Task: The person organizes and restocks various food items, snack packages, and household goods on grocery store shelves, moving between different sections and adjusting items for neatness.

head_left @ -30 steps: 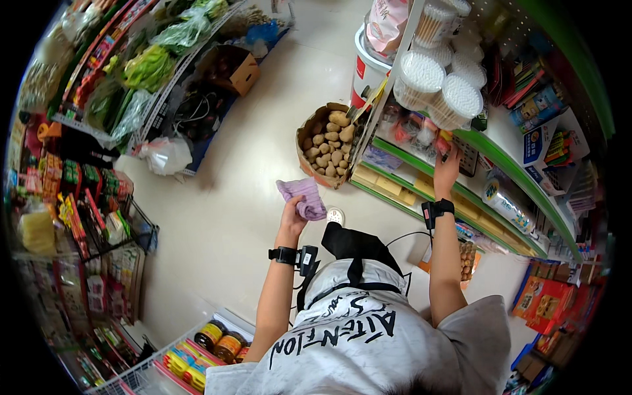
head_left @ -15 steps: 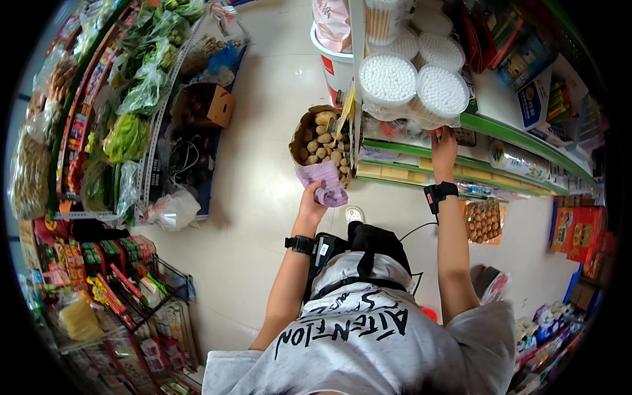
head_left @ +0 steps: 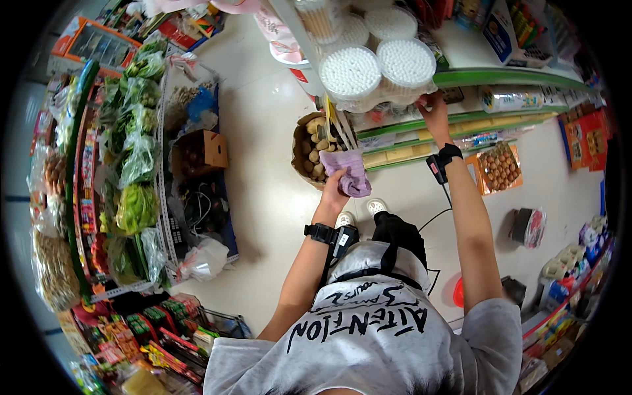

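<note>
My left hand [head_left: 334, 189] is closed round a crumpled purple cloth [head_left: 347, 172], held over the near edge of a sack of potatoes [head_left: 308, 141]. My right hand [head_left: 432, 108] reaches to the shelf rack on the right. Its bent fingers are at the near right corner of a plastic-wrapped pack of round cotton swab tubs [head_left: 350, 71] and appear to grip it; the fingertips are partly hidden. White swab heads show through the tub tops. The pack sits on a shelf with a green edge [head_left: 507, 77].
Vegetables in bags [head_left: 135, 161] fill a rack on the left, beside a cardboard box [head_left: 214, 149]. A tray of eggs [head_left: 498, 169] lies on the floor by the shelves. A cable [head_left: 431, 222] hangs near my right wrist. A red round object [head_left: 459, 291] is behind me at right.
The view has turned, so the racks appear shifted and tilted. My left hand with the cloth is nearer the shelf rack. The right hand stays by the corner of the pack.
</note>
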The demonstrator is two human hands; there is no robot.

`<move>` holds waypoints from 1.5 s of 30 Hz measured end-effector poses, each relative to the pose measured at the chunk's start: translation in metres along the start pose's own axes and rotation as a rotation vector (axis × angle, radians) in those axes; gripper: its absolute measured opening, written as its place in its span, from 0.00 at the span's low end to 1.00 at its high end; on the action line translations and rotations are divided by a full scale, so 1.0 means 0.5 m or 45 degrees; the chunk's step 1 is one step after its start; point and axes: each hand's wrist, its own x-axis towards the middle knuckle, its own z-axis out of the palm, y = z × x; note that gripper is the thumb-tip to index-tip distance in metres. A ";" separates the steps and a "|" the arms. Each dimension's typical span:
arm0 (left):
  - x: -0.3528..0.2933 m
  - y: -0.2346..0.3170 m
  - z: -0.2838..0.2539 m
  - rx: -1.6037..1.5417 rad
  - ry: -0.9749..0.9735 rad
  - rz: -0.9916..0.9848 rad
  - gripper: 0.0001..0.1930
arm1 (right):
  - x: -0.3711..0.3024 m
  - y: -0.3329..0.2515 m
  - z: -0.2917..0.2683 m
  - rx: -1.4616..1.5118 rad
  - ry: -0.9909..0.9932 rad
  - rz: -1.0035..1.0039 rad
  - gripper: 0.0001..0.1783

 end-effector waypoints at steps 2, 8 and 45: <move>0.010 0.005 0.001 0.044 -0.010 -0.057 0.14 | -0.012 0.025 0.011 0.015 0.053 0.009 0.14; 0.026 0.006 0.001 0.113 -0.003 -0.161 0.14 | -0.024 0.020 0.026 -0.055 0.131 0.160 0.14; 0.019 0.007 0.013 0.452 -0.089 -0.403 0.16 | -0.022 -0.105 0.021 -0.758 -0.067 -0.354 0.21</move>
